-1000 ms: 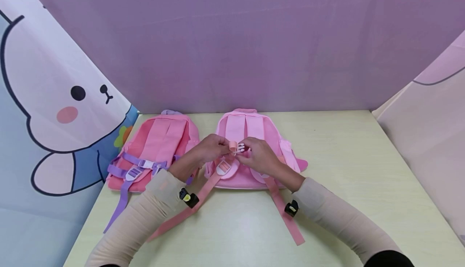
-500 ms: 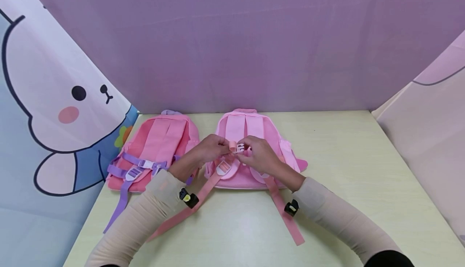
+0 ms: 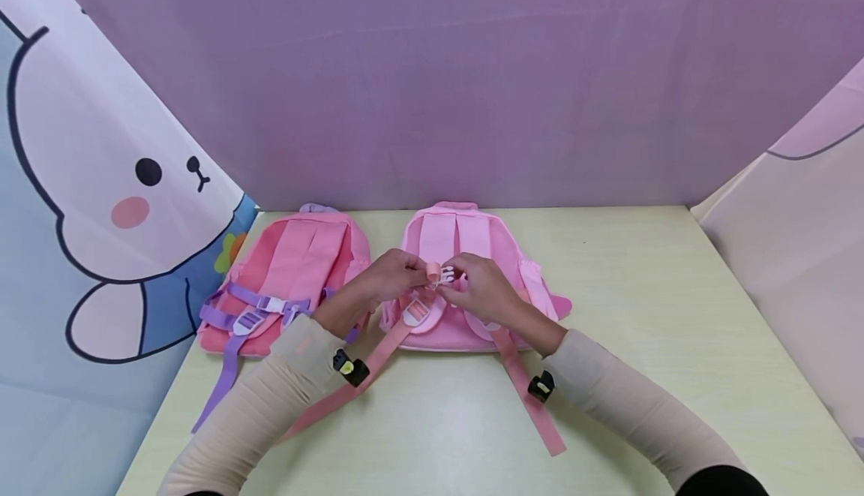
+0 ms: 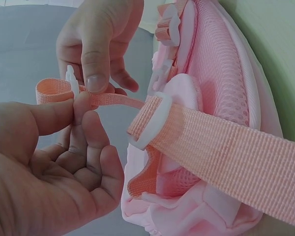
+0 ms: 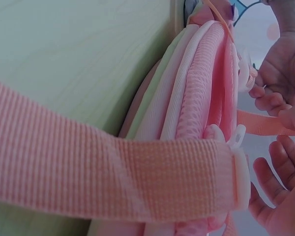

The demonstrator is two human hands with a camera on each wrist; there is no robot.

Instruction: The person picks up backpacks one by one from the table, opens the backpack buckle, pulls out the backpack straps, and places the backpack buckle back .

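A light pink backpack [image 3: 437,237] lies on the table, its shoulder straps facing up. Over it, my left hand [image 3: 391,277] pinches a peach webbing strap [image 3: 433,272], which stands up in a small loop. My right hand [image 3: 482,287] pinches the white pronged buckle [image 3: 446,275] at that loop. In the left wrist view, thumb and fingertips of both hands meet close around the white buckle piece [image 4: 72,81], partly hiding it. From there the strap runs back toward the bag. A white strap adjuster [image 4: 155,120] sits nearby on a wider peach strap [image 4: 236,157].
To the left lies a coral-pink backpack [image 3: 304,256] with purple straps [image 3: 232,361] and a fastened white buckle [image 3: 273,305]. Two loose peach strap tails [image 3: 540,421] trail toward the table's [image 3: 648,293] front. A purple partition [image 3: 459,91] rises behind.
Hardly anything differs; both hands keep their grip on the strap and buckle. The strap loop has tilted very slightly.
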